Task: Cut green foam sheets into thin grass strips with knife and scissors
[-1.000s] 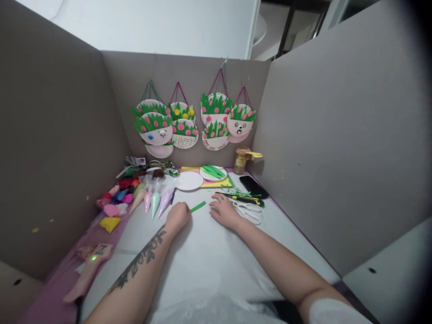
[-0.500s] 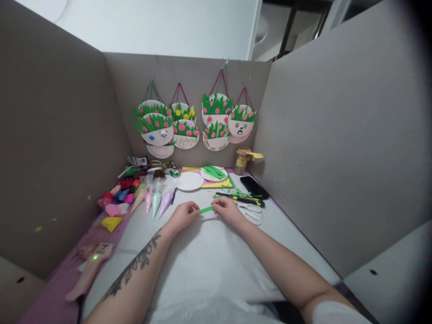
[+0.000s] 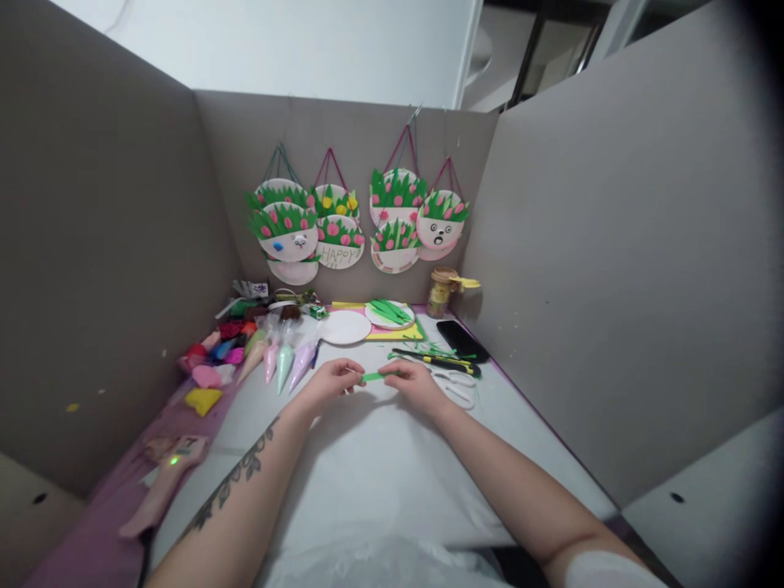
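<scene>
A narrow green paper strip [image 3: 372, 376] stretches between my two hands, a little above the white tabletop [image 3: 380, 474]. My left hand [image 3: 336, 379] pinches its left end between thumb and fingers. On the other side my right hand [image 3: 412, 382] grips the right end, with the fingers covering that part of the strip. White-handled scissors [image 3: 456, 387] lie just right of my right hand. Beyond them rests a black and yellow craft knife [image 3: 450, 364] among thin green paper scraps. Further back, a white paper plate [image 3: 390, 314] carries several green paper strips.
A bare paper plate [image 3: 345, 327] lies at the back. Piping bags [image 3: 284, 366] and coloured clay packets [image 3: 205, 398] crowd the left side, with a pink handheld device [image 3: 164, 483] nearer. At right are a phone [image 3: 461, 339] and a jar [image 3: 439, 294]. Decorated plates [image 3: 287, 233] hang behind.
My hands stay on the green strip, and less of it shows between them. The fingers of both hands have shifted slightly. The whole view has moved a little.
</scene>
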`<action>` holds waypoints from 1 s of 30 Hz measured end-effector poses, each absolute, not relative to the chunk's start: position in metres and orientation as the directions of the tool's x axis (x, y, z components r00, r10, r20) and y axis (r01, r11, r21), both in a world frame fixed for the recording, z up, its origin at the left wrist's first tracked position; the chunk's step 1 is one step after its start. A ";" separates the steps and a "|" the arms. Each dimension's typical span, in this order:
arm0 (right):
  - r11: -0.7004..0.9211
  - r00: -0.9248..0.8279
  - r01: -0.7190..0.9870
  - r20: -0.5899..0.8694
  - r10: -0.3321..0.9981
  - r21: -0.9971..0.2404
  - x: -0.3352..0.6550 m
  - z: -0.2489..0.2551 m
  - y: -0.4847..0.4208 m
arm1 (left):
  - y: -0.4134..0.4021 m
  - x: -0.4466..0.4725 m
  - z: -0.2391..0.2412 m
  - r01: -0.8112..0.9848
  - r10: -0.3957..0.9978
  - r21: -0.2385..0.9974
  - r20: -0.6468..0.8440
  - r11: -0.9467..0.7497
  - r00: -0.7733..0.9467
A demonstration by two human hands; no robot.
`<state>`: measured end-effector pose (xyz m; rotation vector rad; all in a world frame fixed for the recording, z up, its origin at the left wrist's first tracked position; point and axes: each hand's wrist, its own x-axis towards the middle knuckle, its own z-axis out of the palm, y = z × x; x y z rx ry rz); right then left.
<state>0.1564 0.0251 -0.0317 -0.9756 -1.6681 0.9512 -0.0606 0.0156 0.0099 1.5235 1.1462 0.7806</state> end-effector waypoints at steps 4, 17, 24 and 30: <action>0.408 -0.206 0.189 0.371 0.906 -0.893 0.158 -0.033 0.026 | 0.012 -0.060 0.014 0.302 0.935 0.944 0.017 -0.132 0.354; 0.367 -0.105 0.096 0.357 0.928 -0.925 0.155 -0.029 0.022 | 0.010 -0.054 0.014 0.359 0.953 0.903 0.147 -0.238 0.263; 0.360 -0.089 0.077 0.354 0.931 -0.930 0.154 -0.027 0.021 | 0.010 -0.053 0.014 0.347 0.958 0.909 0.148 -0.230 0.247; 0.335 -0.115 0.074 0.326 0.938 -0.939 0.152 -0.032 0.021 | 0.011 -0.053 0.012 0.310 0.963 0.922 0.173 -0.233 0.208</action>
